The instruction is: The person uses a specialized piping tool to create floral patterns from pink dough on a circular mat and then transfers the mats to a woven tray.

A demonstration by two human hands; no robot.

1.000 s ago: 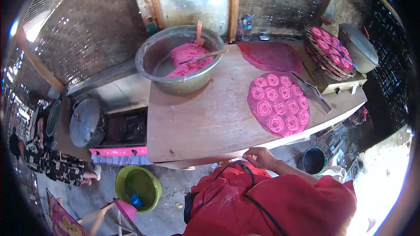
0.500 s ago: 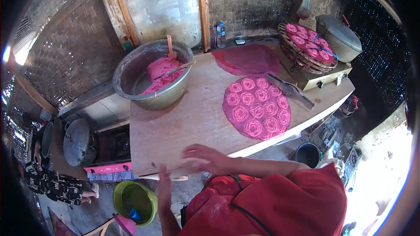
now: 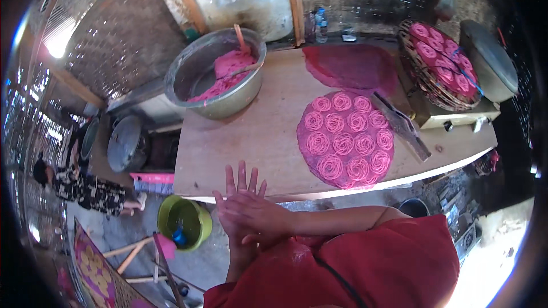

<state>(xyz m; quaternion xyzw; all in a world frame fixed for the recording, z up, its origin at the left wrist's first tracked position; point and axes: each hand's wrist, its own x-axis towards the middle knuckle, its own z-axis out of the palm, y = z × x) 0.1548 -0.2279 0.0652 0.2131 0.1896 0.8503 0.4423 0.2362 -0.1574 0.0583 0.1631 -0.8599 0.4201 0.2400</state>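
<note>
My left hand (image 3: 242, 185) is raised in front of the table's near edge, its fingers spread and pointing away from me. Across it lies my right hand (image 3: 264, 215), flat, with its palm and fingers against the left and its thumb apart. Neither hand holds anything that I can see. To the right of them on the wooden table (image 3: 240, 148), a round pink mesh sheet (image 3: 306, 157) carries several coiled nests of pink dough strands (image 3: 342, 144). A flat dark wooden tool (image 3: 401, 125) rests against the sheet's right side.
A large metal basin (image 3: 240, 94) with pink dough (image 3: 228, 74) stands at the far left. Behind the nests lies a bare dark pink mesh (image 3: 348, 68). A basket of nests (image 3: 442, 63) tops a stove at right. A green tub (image 3: 165, 217) and a person (image 3: 91, 191) are at left.
My hands, apart before, have come together, with the right now across the left. The whole view has shifted, and more of the floor at the left shows.
</note>
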